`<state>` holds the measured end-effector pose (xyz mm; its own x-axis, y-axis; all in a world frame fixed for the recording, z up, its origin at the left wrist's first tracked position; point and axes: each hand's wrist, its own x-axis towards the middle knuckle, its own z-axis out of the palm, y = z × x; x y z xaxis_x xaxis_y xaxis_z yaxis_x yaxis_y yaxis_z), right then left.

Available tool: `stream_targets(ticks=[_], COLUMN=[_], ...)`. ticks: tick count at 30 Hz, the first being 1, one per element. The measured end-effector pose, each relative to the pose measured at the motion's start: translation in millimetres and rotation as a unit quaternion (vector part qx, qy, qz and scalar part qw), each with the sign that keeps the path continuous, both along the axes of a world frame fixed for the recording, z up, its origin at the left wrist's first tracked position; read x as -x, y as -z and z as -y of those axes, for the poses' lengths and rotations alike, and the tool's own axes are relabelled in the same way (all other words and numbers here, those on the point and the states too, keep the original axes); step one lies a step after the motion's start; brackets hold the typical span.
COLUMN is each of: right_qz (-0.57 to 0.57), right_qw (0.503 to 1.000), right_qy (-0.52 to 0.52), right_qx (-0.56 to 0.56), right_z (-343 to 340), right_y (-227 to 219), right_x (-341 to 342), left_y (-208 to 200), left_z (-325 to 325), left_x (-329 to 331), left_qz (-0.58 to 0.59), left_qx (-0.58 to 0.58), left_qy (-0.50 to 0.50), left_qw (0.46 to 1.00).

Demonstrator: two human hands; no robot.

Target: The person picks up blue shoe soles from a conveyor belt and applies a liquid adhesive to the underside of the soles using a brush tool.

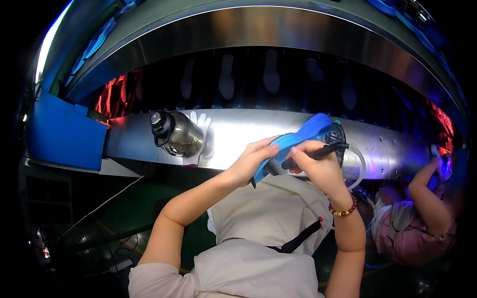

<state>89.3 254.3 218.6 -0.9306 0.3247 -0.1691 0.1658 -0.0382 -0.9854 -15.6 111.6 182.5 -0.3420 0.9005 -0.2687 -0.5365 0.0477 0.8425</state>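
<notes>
My left hand [254, 158] grips a blue shoe sole [309, 128] by its near part, thumb on top, above the front edge of the metal ledge. The sole slants away to the right. My right hand [318, 163] is closed around a black pen-like tool [332, 148], held low against the near part of the sole; the tool's tip is hard to make out. A pale flexible tube [363, 169] curves down beside my right wrist. Just behind the right hand sits a dark, round-edged container [339, 136], partly hidden by the sole.
On the metal ledge [136, 144] stand a dark drink bottle [186, 135] and, beside it, a white glove [199, 120]. Beyond runs a dark recess holding several sole shapes [226, 75], with red-lit ends. A blue box [67, 131] is at left; another person [417, 218] works at right.
</notes>
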Motion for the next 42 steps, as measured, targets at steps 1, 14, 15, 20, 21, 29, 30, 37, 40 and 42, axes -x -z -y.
stream_targets(ticks=[1,14,15,20,21,29,30,37,40,42], right_qz=[0.003,-0.077,-0.081,-0.172,-0.141,-0.155,-0.167,-0.244,-0.202,-0.163], right_qw=[1.000,0.975,0.971,0.951,0.942,0.937,0.958,0.956,0.915,0.888], right_qy=[0.008,0.209,0.227,0.129,0.113,0.039,-0.024,0.120,0.296,0.373], right_qx=[0.011,-0.013,-0.016,-0.225,-0.281,-0.309,-0.233,0.110,0.187,0.213], right_z=[-1.0,-42.6,-45.9,-27.7,-9.8,15.7,15.3,-39.4,-61.9,-79.8], right_y=[1.9,34.8,39.5,80.6,68.8,60.0,59.2,52.5,77.3,108.1], right_x=[3.2,11.4,15.3,19.9,14.3,-11.7,-18.1,-83.4,-101.9,-106.1], left_y=[2.2,8.7,13.1,23.6,22.2,34.9,39.1,8.2,-45.6,-95.0], left_z=[-0.9,6.1,5.5,-3.6,-5.2,6.2,9.5,66.9,77.3,67.3], left_x=[-0.2,-0.1,-1.1,-9.2,-7.3,2.5,6.4,23.9,42.0,61.8], left_qz=[-0.015,0.060,0.060,0.170,0.170,0.207,0.204,0.097,0.047,0.096], left_qx=[-0.001,0.015,0.013,-0.016,-0.018,-0.042,-0.045,-0.119,-0.195,-0.314], left_qy=[-0.018,-0.082,-0.081,-0.120,-0.120,-0.143,-0.145,-0.091,-0.171,-0.202], left_qw=[1.000,0.995,0.995,0.978,0.978,0.967,0.967,0.984,0.965,0.923])
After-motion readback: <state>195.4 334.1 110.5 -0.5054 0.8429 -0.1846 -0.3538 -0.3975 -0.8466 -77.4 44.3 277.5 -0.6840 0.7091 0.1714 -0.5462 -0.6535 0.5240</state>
